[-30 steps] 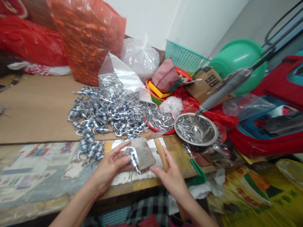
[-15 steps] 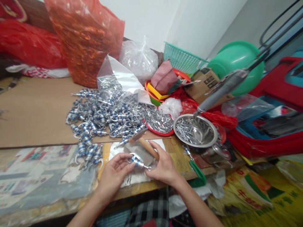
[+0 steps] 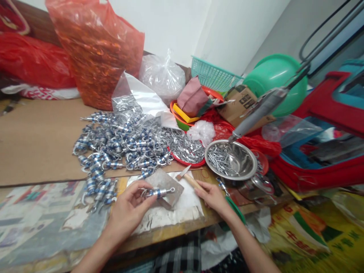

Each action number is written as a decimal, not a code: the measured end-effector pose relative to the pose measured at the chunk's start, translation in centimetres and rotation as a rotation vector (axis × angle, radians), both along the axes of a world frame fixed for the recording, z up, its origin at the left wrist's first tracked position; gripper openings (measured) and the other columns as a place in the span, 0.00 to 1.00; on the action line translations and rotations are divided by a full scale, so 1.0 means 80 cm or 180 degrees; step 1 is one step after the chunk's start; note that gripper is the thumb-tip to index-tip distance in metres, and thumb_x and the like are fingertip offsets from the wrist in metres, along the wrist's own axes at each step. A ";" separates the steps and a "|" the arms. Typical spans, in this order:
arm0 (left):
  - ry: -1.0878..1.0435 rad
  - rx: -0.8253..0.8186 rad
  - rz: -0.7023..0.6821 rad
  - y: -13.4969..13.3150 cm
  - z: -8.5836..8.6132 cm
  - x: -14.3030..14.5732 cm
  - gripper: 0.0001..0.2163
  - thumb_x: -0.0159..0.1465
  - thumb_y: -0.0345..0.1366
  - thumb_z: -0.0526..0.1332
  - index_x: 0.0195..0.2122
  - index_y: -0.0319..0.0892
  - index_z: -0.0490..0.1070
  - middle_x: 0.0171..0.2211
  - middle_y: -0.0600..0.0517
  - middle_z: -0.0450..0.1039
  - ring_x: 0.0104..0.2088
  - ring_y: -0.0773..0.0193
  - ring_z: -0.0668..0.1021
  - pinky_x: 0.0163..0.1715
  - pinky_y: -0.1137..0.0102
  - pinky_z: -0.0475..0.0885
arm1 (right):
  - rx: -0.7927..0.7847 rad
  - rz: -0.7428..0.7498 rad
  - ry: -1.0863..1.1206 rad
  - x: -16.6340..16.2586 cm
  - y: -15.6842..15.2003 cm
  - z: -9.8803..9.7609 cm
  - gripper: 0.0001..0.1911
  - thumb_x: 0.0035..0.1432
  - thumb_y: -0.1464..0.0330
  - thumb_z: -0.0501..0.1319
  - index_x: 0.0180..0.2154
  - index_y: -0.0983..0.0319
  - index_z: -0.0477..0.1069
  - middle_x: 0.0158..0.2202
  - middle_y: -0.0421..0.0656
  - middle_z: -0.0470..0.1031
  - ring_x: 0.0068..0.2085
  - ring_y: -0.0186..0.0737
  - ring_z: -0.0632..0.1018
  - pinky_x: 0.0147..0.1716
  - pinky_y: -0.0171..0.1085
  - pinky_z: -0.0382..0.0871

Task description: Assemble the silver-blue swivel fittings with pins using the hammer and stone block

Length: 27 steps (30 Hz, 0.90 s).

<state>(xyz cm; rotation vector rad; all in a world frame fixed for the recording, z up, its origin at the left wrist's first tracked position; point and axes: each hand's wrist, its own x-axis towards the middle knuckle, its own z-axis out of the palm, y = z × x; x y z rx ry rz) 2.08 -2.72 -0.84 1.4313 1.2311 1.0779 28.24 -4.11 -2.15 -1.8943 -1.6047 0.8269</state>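
Note:
My left hand [image 3: 131,204] pinches a small blue-and-silver metal hook piece [image 3: 159,192], its ring end pointing right and its hooked end partly hidden by my fingers. Under this piece lies a flat grey metal block [image 3: 174,189] on white paper [image 3: 182,216]. My right hand [image 3: 212,195] is closed round the wooden handle of a hammer [image 3: 193,182], right of the block; the metal head points up and left. Behind both hands spreads a large pile of similar hook pieces [image 3: 113,148].
Small silver metal parts [image 3: 187,148] fill a red tray behind the hands. A steel bowl [image 3: 210,174] of metal pins stands to the right. A grey-handled tool [image 3: 250,113] slants above the bowl. Further back are an orange bag [image 3: 96,57], a green basket [image 3: 216,72] and a green basin [image 3: 284,79].
My right hand has moved right, away from the hook piece, with the hammer swung the same way. The hook piece's ring end has turned upward, in my left hand alone.

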 end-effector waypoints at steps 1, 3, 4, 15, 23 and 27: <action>0.0141 0.0058 -0.0055 0.001 0.001 -0.001 0.09 0.52 0.39 0.61 0.32 0.41 0.72 0.34 0.49 0.70 0.35 0.61 0.74 0.35 0.68 0.70 | 0.0074 0.0183 -0.0169 0.003 -0.001 -0.001 0.22 0.52 0.60 0.57 0.47 0.64 0.69 0.20 0.41 0.73 0.21 0.39 0.73 0.21 0.35 0.66; 0.0381 0.0243 -0.0154 0.002 0.003 -0.004 0.09 0.53 0.40 0.60 0.32 0.43 0.75 0.38 0.48 0.70 0.38 0.59 0.74 0.37 0.67 0.69 | 0.0373 0.0428 -0.0642 0.004 0.005 0.004 0.17 0.53 0.61 0.56 0.42 0.61 0.73 0.27 0.43 0.75 0.29 0.41 0.75 0.29 0.36 0.67; 0.0450 0.0327 -0.0190 0.003 0.003 -0.004 0.09 0.53 0.40 0.60 0.31 0.43 0.76 0.39 0.47 0.71 0.39 0.59 0.74 0.39 0.66 0.69 | 0.0546 0.0469 -0.0919 0.003 0.012 0.008 0.15 0.55 0.62 0.54 0.40 0.60 0.73 0.30 0.44 0.75 0.32 0.40 0.74 0.32 0.36 0.67; 0.0643 0.0402 -0.0072 0.000 0.015 -0.004 0.07 0.50 0.37 0.61 0.28 0.45 0.78 0.33 0.49 0.79 0.37 0.58 0.78 0.41 0.66 0.71 | 0.0654 0.0339 -0.1769 -0.036 0.174 0.021 0.08 0.49 0.71 0.60 0.33 0.58 0.75 0.34 0.44 0.75 0.39 0.42 0.74 0.39 0.35 0.63; 0.0551 0.0370 0.0140 -0.009 0.017 -0.003 0.08 0.47 0.37 0.64 0.29 0.48 0.78 0.32 0.52 0.80 0.35 0.56 0.79 0.39 0.66 0.73 | 0.1062 -0.0001 -0.1309 -0.024 0.145 0.028 0.13 0.56 0.75 0.52 0.41 0.63 0.71 0.39 0.49 0.72 0.42 0.43 0.72 0.43 0.39 0.62; 0.0437 0.0406 0.0167 -0.010 0.009 0.004 0.14 0.47 0.36 0.65 0.37 0.48 0.75 0.33 0.53 0.79 0.34 0.57 0.80 0.37 0.67 0.74 | 0.1248 0.0136 -0.0708 -0.055 0.093 0.045 0.11 0.57 0.68 0.53 0.38 0.63 0.72 0.36 0.44 0.75 0.37 0.37 0.74 0.39 0.35 0.67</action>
